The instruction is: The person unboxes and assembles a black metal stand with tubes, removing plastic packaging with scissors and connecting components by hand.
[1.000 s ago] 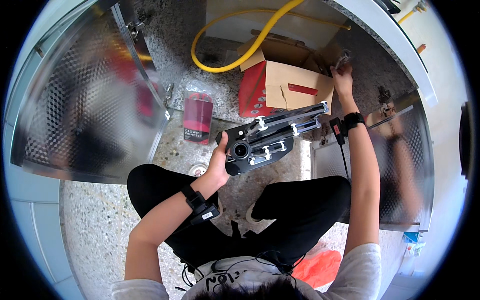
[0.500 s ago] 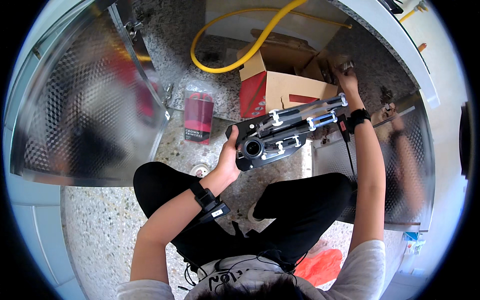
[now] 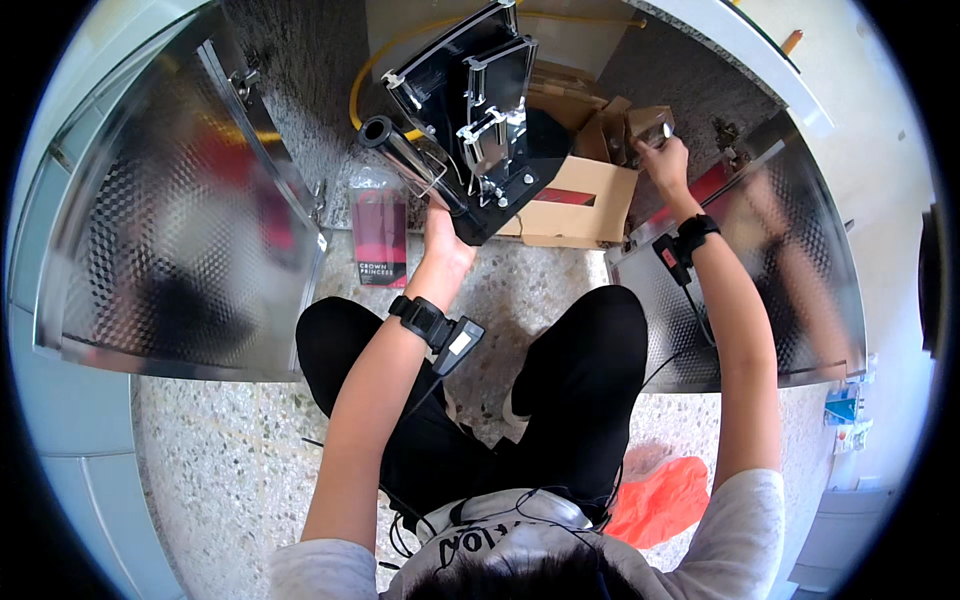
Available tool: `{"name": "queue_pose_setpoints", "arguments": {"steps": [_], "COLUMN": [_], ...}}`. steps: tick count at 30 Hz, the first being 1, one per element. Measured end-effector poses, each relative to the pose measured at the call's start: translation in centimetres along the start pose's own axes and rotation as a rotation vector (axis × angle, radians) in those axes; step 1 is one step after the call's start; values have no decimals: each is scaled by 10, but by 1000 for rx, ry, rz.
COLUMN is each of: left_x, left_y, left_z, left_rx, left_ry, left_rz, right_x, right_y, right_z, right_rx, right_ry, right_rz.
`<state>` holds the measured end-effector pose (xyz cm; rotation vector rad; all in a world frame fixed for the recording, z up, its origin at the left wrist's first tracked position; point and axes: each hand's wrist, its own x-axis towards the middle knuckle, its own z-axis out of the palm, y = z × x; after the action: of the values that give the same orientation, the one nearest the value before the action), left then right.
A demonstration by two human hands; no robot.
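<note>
My left hand (image 3: 445,242) is closed on the lower end of a black rack (image 3: 515,190) with dark panels, shiny metal fittings and a thick round tube on its left side. The rack is tilted up in front of the cabinet and hides part of an open cardboard box (image 3: 580,222) behind it. At the box's right side my right hand (image 3: 667,165) has its fingers closed at a small shiny, partly clear item (image 3: 656,132). I cannot make out its kind. Brown cardboard flaps stand up beside these fingers.
A clear-and-pink package (image 3: 380,235) is left of the rack. Metal cabinet doors stand open at left (image 3: 180,230) and right (image 3: 780,270). A yellow hose (image 3: 358,90) curves behind the rack. An orange-red plastic bag (image 3: 660,500) lies on the speckled floor.
The rack has been lifted and turned from lying nearly level to pointing upward, now covering more of the box. My right hand has shifted slightly left along the box's right side.
</note>
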<state>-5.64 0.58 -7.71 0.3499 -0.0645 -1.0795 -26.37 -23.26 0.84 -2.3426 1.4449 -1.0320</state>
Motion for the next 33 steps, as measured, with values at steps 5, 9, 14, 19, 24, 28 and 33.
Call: {"name": "queue_pose_setpoints", "arguments": {"steps": [5,9,14,19,24,28,33], "left_x": [-3,12,13,21,3,-12,-11], "left_y": [3,-3,-12,-15,-13,-12,9], "left_z": [8,-12,-9,-12,2,14,-3], "left_rx": [87,65,148,161,212,168,184], "left_ry": [0,-1,30,56,122,126,25], "left_rz": [115,56,8,3,-4,2,-100], "right_x": [-19,-18,-10,20,-12,-50,-71], "right_y": [-14,-7,-27,-89,-92,-108,-128], "right_z": [-7,-5,-35,-126,-158,-185,-233], "right_rx": [70,194,-22,-8,214,327,311], "right_ry": [-46,-20,95,73,28,-101,-207], "right_rz": [68,-4,-94,-146,-199,-338,-622]}}
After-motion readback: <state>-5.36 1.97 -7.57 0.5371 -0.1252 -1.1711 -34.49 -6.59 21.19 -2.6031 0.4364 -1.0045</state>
